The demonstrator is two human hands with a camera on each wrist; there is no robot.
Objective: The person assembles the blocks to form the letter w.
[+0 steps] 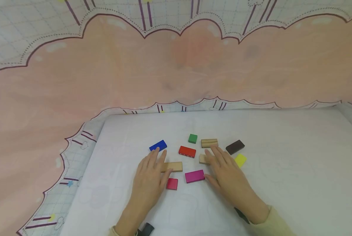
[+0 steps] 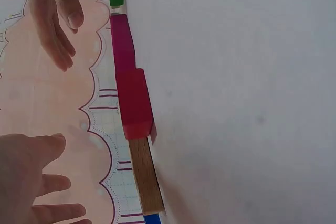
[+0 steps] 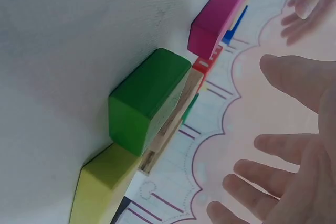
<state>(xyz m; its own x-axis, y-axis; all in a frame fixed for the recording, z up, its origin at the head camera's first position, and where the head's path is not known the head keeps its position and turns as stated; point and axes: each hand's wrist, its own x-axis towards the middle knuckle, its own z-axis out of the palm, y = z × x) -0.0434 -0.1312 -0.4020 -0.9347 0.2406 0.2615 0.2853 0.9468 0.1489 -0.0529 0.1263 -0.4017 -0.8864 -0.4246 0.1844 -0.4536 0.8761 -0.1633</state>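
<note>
"Magenta block (image 1: 195, 176) by our right hand (image 1: 227, 172)?"

"At our thumb; whether touching, we cannot tell. That hand is spread, as is our left hand (image 1: 147, 180), which partly covers the long plain block (image 1: 173, 167)."

"And beyond?"

"We have the blue block (image 1: 159, 145) toward the bench's (image 1: 297, 164) left edge, the small green block (image 1: 192, 138) nearest its far edge."

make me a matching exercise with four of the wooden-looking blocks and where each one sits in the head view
1. Blue oblong block
2. Magenta oblong block
3. Dark oblong block
4. Pinkish-red square block

A. Just beyond the yellow block
B. Lowest visible block in the picture
C. Leftmost visible block
D. By the thumb tip of the right hand

Pairs: 1-C, 2-D, 3-A, 4-B
</note>
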